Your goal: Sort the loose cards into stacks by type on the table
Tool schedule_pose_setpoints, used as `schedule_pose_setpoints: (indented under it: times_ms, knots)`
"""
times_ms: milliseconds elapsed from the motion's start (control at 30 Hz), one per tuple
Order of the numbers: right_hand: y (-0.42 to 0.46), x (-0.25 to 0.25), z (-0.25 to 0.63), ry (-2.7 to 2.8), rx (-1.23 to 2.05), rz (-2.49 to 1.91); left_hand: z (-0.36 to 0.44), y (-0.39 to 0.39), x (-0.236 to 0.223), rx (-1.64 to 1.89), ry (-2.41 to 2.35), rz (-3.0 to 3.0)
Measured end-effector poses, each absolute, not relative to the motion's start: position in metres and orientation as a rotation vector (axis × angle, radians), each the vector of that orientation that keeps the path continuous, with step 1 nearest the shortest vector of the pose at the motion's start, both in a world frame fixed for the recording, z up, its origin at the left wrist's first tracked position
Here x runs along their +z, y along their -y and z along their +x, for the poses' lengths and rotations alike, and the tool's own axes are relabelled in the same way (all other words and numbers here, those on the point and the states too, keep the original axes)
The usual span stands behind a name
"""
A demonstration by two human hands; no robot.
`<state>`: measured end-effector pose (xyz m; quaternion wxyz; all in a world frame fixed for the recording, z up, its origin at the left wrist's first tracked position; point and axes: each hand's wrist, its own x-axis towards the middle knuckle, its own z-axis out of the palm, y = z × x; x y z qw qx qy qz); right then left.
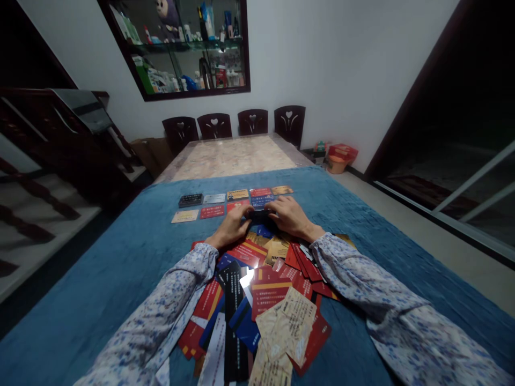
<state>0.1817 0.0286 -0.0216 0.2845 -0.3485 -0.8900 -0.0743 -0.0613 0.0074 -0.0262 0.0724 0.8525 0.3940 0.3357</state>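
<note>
My left hand (234, 225) and my right hand (293, 217) pinch the two ends of a dark card (259, 213), which could be a small stack. Just beyond it, cards lie in two rows: a black stack (190, 200), a pale card (214, 199), a yellow one (237, 194), a red one (260, 191) and a gold one (282, 190) at the back. Nearer are a cream card (185, 216), a red card (212, 212) and a blue card (262, 201). Under my wrists spreads a loose heap of mixed cards (271, 295), overlapping at all angles.
A blue cloth (132, 257) covers the near part of the long table (237, 155). Several dark chairs (289, 120) stand at its far end. A railing (36, 123) is on the left, and an orange bucket (336, 164) sits on the floor at the right.
</note>
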Motion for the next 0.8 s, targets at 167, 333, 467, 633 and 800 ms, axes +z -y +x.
schedule_pose_setpoints:
  times_ms: [167, 333, 467, 633, 800]
  knots:
    - [-0.025, -0.019, 0.185, 2.418, -0.203, -1.012, -0.064, -0.008, -0.026, 0.995, -1.223, 2.577]
    - [-0.017, -0.014, 0.184, 2.473, -0.138, -1.167, -0.062, -0.008, -0.028, 0.976, -1.290, 2.578]
    - [-0.015, -0.010, 0.182, 2.505, -0.058, -1.252, -0.061, -0.008, -0.029, 0.918, -1.327, 2.590]
    - [-0.017, -0.012, 0.181, 2.504, 0.030, -1.289, -0.062, -0.011, -0.033, 0.817, -1.403, 2.587]
    - [-0.023, -0.017, 0.184, 2.506, 0.089, -1.265, -0.064, -0.014, -0.037, 0.747, -1.418, 2.580]
